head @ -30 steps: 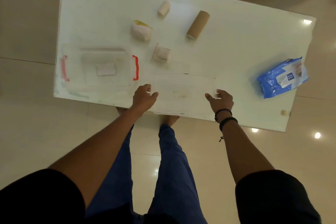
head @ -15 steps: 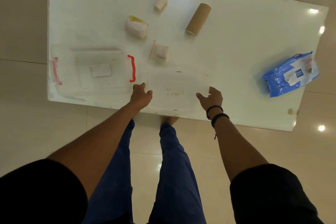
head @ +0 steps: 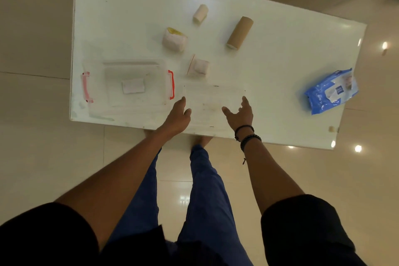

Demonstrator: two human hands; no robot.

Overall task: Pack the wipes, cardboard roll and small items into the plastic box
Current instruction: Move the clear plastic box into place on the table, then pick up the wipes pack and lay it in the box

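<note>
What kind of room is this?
Probably a room in a home, though I can't be sure: a shiny tiled floor reflecting ceiling lights, a plain white table, and household things like a wipes pack.

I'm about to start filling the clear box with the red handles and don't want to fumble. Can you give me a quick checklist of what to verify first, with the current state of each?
1. Plastic box open on top: ok, the clear lid lies beside it on the table.
2. Box free for loading: cannot tell, a white rectangle shows at its bottom, label or loose item.
3. Both hands free: ok, left hand and right hand are open at the lid's sides.
4. Cardboard roll reachable: ok, lying alone.
5. Wipes secure: not ok, near the table's right edge.
6. Small items unpacked: ok, three pale bundles still outside the box.
</note>
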